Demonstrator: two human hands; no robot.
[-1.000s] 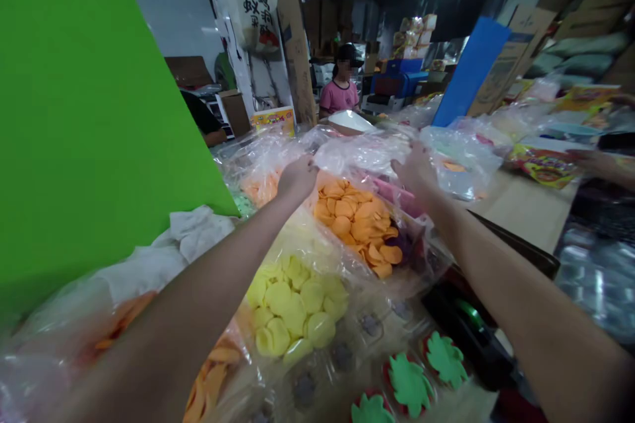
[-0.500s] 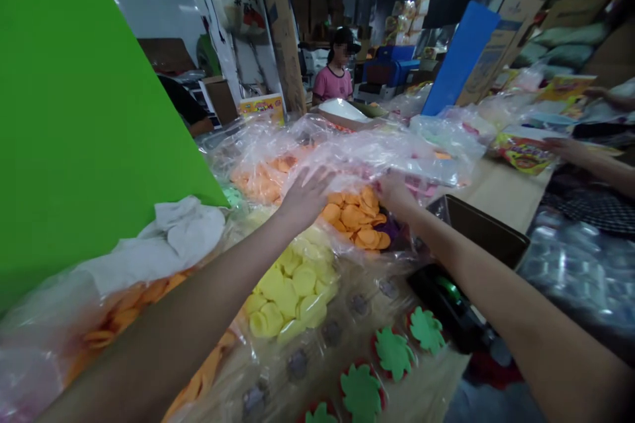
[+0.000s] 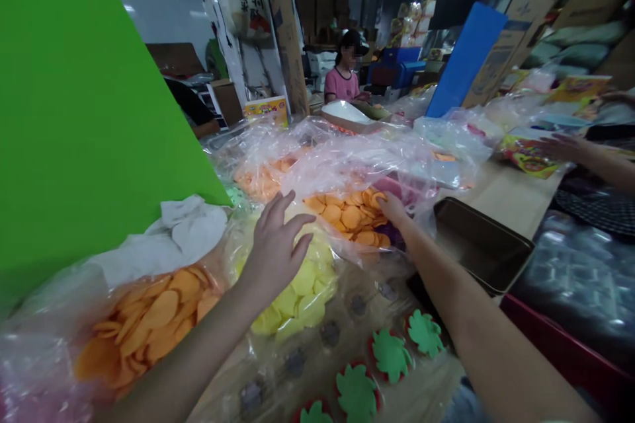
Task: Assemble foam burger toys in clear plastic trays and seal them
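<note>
My left hand (image 3: 278, 244) hovers over the bag of yellow foam pieces (image 3: 302, 294), its fingers spread and nothing in them. At the right side of a plastic bag of orange foam pieces (image 3: 350, 217), my right hand (image 3: 394, 210) has its fingertips closed on an orange piece, partly hidden by the hand. Purple pieces (image 3: 391, 235) show beneath that hand. Green leaf-shaped foam pieces (image 3: 356, 391) on red ones lie in a row on the table, with a row of small greyish discs (image 3: 330, 334) beside them.
A dark open tray (image 3: 483, 244) stands at the right. Larger orange pieces (image 3: 159, 310) fill a bag at the left, below a green panel (image 3: 99, 145). Clear plastic bags (image 3: 347, 145) heap at the back. Another person's hand (image 3: 565, 145) rests by a colourful package (image 3: 528, 155).
My left hand has drawn back from the plastic over the orange pieces, down and left. The right hand stays at the orange pieces, whose bag now lies wider open.
</note>
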